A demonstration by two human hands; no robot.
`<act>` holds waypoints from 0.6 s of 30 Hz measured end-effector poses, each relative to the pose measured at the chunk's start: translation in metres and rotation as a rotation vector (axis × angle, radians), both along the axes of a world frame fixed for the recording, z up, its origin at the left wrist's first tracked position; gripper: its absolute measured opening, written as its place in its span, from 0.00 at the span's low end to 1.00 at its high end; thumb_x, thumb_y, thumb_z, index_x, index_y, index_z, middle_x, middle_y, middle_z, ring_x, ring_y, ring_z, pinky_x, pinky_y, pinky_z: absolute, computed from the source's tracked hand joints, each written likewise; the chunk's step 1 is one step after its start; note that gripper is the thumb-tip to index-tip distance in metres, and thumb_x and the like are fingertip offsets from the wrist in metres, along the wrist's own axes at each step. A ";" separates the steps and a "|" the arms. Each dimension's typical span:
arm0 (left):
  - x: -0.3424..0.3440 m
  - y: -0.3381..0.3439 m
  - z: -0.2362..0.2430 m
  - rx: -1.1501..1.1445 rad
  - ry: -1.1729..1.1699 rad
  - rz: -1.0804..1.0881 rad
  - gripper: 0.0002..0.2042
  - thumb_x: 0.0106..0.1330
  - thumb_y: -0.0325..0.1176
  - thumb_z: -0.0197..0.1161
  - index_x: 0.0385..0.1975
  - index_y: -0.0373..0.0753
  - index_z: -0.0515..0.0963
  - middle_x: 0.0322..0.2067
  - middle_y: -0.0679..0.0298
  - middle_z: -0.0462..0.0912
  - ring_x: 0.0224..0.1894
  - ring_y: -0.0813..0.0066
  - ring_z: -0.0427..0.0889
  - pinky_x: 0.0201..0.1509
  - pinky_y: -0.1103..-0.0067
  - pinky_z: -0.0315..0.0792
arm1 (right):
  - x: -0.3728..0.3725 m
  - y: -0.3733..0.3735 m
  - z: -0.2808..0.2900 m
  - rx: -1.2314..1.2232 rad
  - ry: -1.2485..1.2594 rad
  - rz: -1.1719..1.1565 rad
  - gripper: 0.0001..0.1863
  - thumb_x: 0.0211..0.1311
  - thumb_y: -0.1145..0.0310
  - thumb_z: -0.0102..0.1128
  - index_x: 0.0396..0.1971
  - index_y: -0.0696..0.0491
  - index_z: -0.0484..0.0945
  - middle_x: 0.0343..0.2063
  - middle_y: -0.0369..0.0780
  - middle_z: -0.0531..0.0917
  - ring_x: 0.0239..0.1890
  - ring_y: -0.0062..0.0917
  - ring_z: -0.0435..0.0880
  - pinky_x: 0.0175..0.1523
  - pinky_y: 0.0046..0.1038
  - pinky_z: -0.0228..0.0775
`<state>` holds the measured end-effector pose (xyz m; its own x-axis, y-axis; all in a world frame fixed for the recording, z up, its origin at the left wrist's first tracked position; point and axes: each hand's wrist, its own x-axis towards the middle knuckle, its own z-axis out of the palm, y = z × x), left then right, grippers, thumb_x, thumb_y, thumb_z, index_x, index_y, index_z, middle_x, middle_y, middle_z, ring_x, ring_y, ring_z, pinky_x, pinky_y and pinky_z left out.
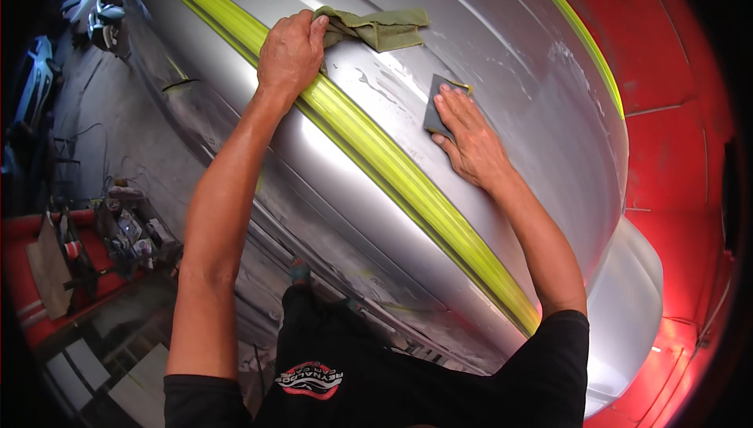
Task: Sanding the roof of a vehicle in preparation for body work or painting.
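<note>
My left hand [292, 53] is closed on one end of an olive-green cloth [384, 29], beside a band of yellow-green masking tape [376, 161]. The rest of the cloth lies crumpled on a silver car roof [541, 145]. Right of it, my right hand [471, 136] holds a dark grey sheet of sandpaper [439, 92] flat against the roof, fingers stretched over it. A bit of yellowish edge shows by the fingertips. Wet streaks mark the silver surface between my hands, and whitish smears lie farther right.
A second yellow-green tape line [584, 32] runs along the roof's far edge. Beyond stands a red surface [667, 138]. At the lower left is a red bench [23, 287] with a box of supplies [129, 228]. Other vehicles stand at the far left.
</note>
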<state>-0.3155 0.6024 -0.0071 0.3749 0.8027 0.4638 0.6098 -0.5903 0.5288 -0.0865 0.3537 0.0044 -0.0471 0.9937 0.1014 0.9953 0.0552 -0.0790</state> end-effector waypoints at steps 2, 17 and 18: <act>-0.001 -0.001 0.000 -0.011 0.004 -0.001 0.19 0.78 0.45 0.54 0.34 0.33 0.78 0.30 0.47 0.82 0.38 0.44 0.80 0.44 0.55 0.74 | -0.016 0.052 -0.005 0.045 -0.025 0.010 0.33 0.74 0.51 0.54 0.72 0.55 0.67 0.75 0.44 0.64 0.77 0.41 0.61 0.81 0.39 0.51; -0.003 -0.002 0.002 -0.037 0.015 -0.003 0.20 0.78 0.46 0.54 0.33 0.34 0.79 0.30 0.47 0.83 0.37 0.44 0.80 0.44 0.55 0.74 | -0.032 0.057 0.000 -0.001 -0.078 0.070 0.34 0.73 0.51 0.56 0.70 0.56 0.68 0.74 0.43 0.65 0.76 0.44 0.61 0.81 0.40 0.52; -0.003 -0.003 0.002 0.001 0.005 -0.006 0.20 0.78 0.46 0.54 0.33 0.34 0.79 0.30 0.47 0.83 0.37 0.44 0.80 0.44 0.55 0.74 | -0.036 0.066 -0.001 0.008 -0.076 0.057 0.34 0.73 0.51 0.56 0.71 0.56 0.68 0.75 0.44 0.65 0.76 0.44 0.61 0.81 0.40 0.52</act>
